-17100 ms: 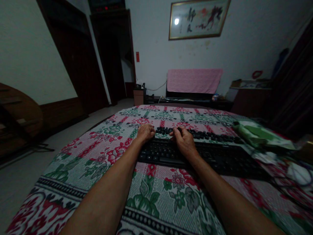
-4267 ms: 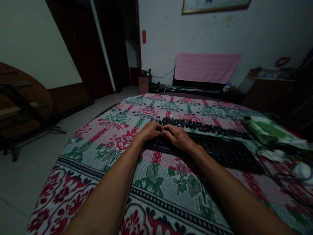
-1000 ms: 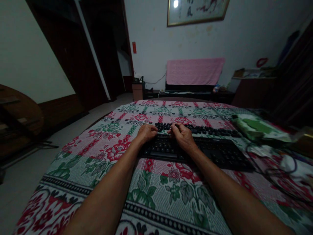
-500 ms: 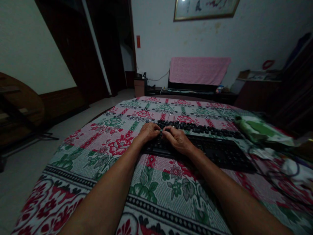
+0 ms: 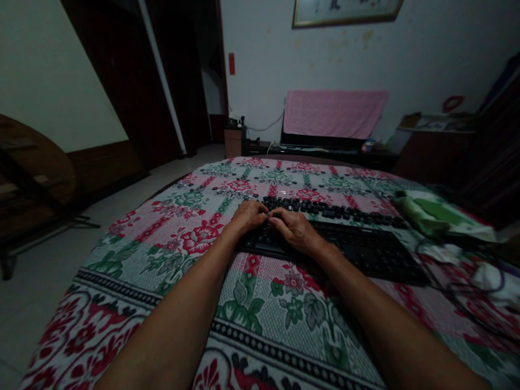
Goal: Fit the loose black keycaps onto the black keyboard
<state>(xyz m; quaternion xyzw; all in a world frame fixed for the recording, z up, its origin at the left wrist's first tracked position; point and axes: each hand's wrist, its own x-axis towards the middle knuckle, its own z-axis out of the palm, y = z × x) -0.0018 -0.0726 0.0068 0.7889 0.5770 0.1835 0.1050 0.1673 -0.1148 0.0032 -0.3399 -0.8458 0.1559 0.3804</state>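
Observation:
A black keyboard (image 5: 369, 254) lies on the flowered tablecloth, and both my hands are over its left part. My left hand (image 5: 248, 216) rests at its far left, fingers curled and pressed together. Beside it, almost touching, my right hand (image 5: 296, 230) has thumb and forefinger pinched together; anything small between them is too dark to make out. Just behind the keyboard runs a long row of loose black keycaps (image 5: 333, 210). My hands hide the keys beneath them.
The flowered tablecloth (image 5: 239, 292) covers the round table. To the right lie a green and white packet (image 5: 442, 214), crumpled white tissue (image 5: 442, 253) and a black cable (image 5: 459, 309). A pink cloth (image 5: 335, 112) drapes a screen by the far wall.
My right fingertips have drawn slightly inward and down towards the left hand. The left hand stays nearly in place. The camera view has shifted a little.

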